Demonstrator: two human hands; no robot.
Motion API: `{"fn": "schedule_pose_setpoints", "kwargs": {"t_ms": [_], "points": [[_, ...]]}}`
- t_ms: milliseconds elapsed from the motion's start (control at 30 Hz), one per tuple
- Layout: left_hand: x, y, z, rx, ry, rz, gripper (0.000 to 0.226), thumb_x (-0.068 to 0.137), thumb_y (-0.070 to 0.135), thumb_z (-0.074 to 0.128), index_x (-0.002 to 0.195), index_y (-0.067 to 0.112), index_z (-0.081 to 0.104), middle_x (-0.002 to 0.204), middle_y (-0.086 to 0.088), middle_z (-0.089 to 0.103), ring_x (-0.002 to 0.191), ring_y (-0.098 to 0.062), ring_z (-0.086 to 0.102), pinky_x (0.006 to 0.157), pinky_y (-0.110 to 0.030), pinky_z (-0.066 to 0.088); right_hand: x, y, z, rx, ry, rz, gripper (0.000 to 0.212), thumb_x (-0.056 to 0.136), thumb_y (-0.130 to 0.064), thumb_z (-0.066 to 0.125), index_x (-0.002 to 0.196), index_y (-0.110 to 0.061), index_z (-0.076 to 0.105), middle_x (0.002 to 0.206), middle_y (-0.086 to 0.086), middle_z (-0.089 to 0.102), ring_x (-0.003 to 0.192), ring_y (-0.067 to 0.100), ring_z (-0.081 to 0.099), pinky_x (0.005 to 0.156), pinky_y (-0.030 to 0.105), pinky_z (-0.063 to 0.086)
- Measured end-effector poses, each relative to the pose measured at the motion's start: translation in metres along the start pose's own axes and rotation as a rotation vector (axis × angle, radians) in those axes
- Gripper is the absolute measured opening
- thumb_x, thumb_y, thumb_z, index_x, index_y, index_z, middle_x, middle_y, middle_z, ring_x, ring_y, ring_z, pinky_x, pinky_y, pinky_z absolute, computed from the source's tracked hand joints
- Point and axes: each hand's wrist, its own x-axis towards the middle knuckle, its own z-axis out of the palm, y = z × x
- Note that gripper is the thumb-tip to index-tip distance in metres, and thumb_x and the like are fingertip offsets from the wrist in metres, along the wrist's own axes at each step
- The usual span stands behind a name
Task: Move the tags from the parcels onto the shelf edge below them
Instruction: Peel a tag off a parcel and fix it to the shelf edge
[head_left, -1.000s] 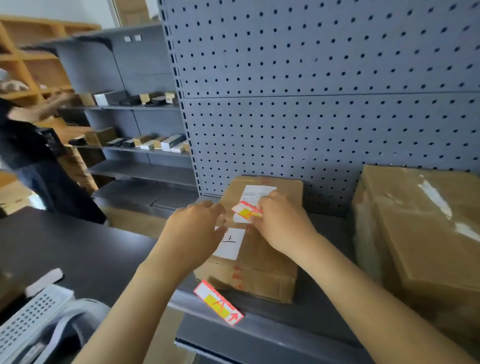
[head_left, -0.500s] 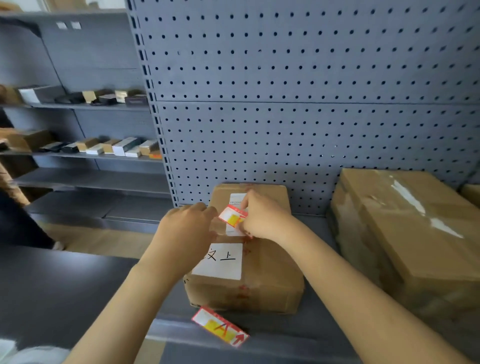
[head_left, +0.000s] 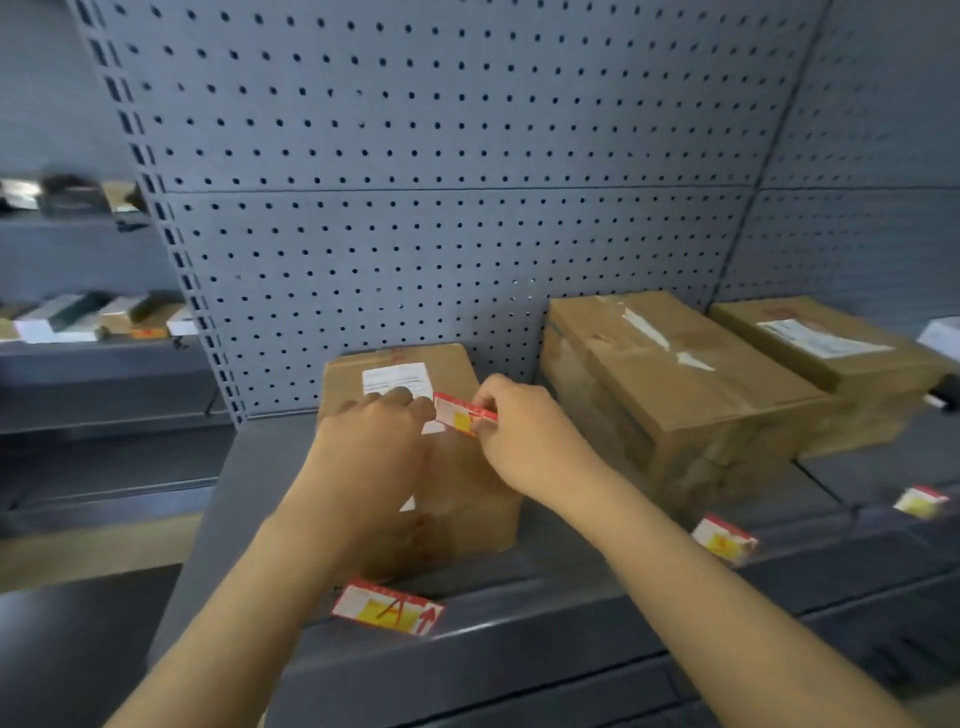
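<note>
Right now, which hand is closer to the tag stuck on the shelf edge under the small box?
Left. The left hand is above the tag; the right hand is farther up and right.

Your left hand (head_left: 371, 441) on near parcel (head_left: 415, 467); right hand (head_left: 524, 436) pinches tag (head_left: 460, 414) above it | second tag (head_left: 387, 608) on shelf edge (head_left: 545, 618) below | two parcels right

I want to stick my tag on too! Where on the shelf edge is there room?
Bare stretches of the shelf edge: between the tag marked A and the middle tag, and again between that and the far tag. It is crowded over the small parcel, where both hands work.
</note>
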Motion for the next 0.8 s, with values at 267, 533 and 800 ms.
{"fn": "schedule_pose_setpoints", "kwargs": {"t_ms": [267, 533, 800], "points": [[0.013, 0.117, -0.033, -0.032, 0.099, 0.243, 0.017, 0.083, 0.028, 0.067, 0.096, 0.018, 0.064, 0.087, -0.003, 0.067, 0.077, -0.025, 0.066, 0.059, -0.034, 0.05, -0.09, 0.072, -0.087, 0.02, 0.195, 0.063, 0.026, 0.089, -0.017, 0.058, 0.111, -0.029, 0.05, 0.103, 0.002, 0.068, 0.089, 0.02, 0.064, 0.074, 0.041, 0.055], [0.024, 0.326, -0.024, -0.207, 0.045, 0.491, 0.023, 0.093, 0.036, 0.049, 0.113, 0.025, 0.054, 0.113, 0.001, 0.059, 0.103, -0.021, 0.058, 0.075, -0.033, 0.047, -0.208, 0.216, -0.181, -0.141, 0.33, 0.328, 0.025, 0.09, -0.015, 0.053, 0.113, -0.024, 0.05, 0.101, 0.009, 0.065, 0.087, 0.029, 0.059, 0.067, 0.039, 0.051], [0.034, 0.501, -0.014, -0.263, -0.027, 0.667, 0.025, 0.093, 0.035, 0.052, 0.113, 0.021, 0.056, 0.116, -0.002, 0.06, 0.105, -0.023, 0.058, 0.078, -0.033, 0.046, -0.294, 0.336, -0.267, -0.245, 0.384, 0.506, 0.02, 0.089, -0.012, 0.05, 0.108, -0.016, 0.053, 0.093, 0.013, 0.066, 0.078, 0.031, 0.06, 0.066, 0.044, 0.052]]}}
